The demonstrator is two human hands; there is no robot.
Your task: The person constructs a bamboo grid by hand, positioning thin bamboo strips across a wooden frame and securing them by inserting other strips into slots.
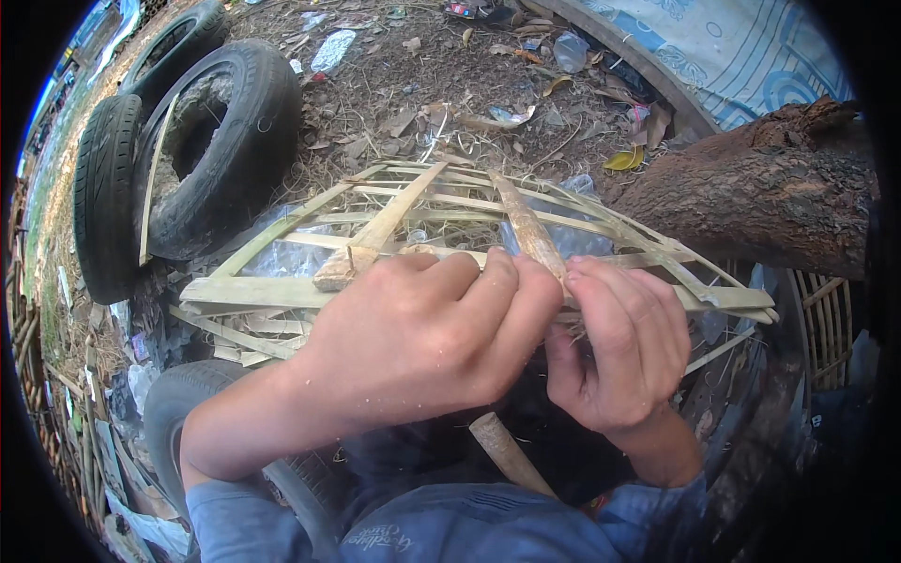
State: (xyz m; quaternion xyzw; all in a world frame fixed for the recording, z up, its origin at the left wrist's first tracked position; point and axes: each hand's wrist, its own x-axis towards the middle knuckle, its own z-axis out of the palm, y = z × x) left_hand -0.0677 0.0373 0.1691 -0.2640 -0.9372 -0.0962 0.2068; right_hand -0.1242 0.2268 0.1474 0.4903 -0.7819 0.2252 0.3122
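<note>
Dirt grnd [371, 89] | tyres [266, 131] L | log [751, 192] R | hands [422, 328] @ slat frame [258, 292]

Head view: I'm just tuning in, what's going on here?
A person's bare left hand and right hand work close together over the near bar of a slatted wooden frame, at the near end of a mottled brown stick. Their fingers hide exactly what they grip. Old tires stand to the left and a thick log lies to the right.
</note>
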